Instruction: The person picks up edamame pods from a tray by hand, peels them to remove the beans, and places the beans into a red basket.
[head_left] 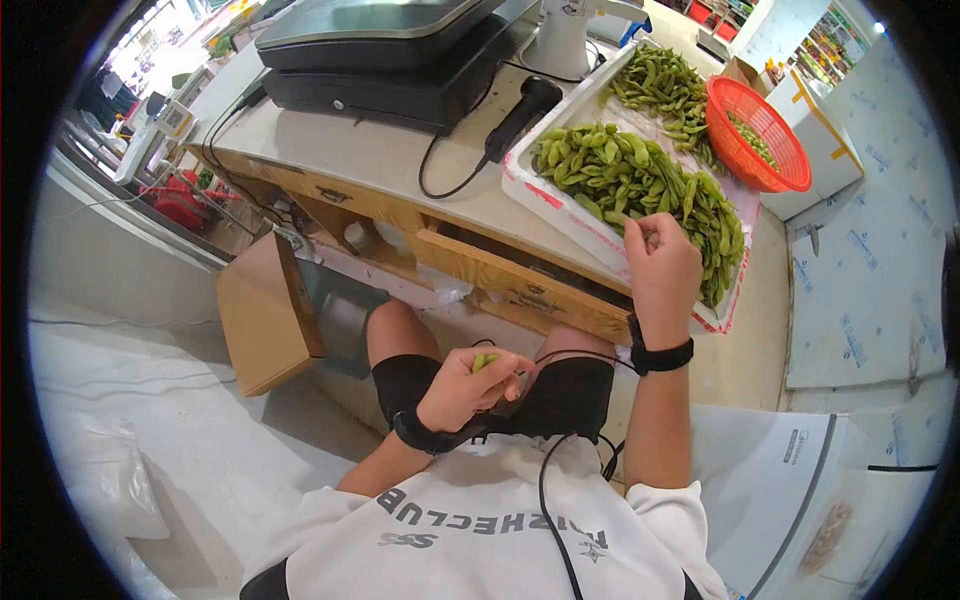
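Observation:
My left hand (468,388) is closed in front of my lap, with a green edamame pod (484,361) showing between its fingers. Reaching forward, my right hand (664,265) is over the near edge of a white foam box (560,208). Its fingers are curled in a pinch beside the heap of edamame pods (640,170); whether anything is in them is hidden. A second heap of pods (660,85) lies further back in the box. On the box's right side rests a red plastic basket (760,125) with shelled green beans (750,140) inside.
A black scale (370,95) and a handheld barcode scanner (520,115) with its cable sit on the counter (400,165). Below, a wooden drawer (530,280) is partly pulled out. A cardboard box (265,315) stands left of my legs, a white appliance (755,480) to my right.

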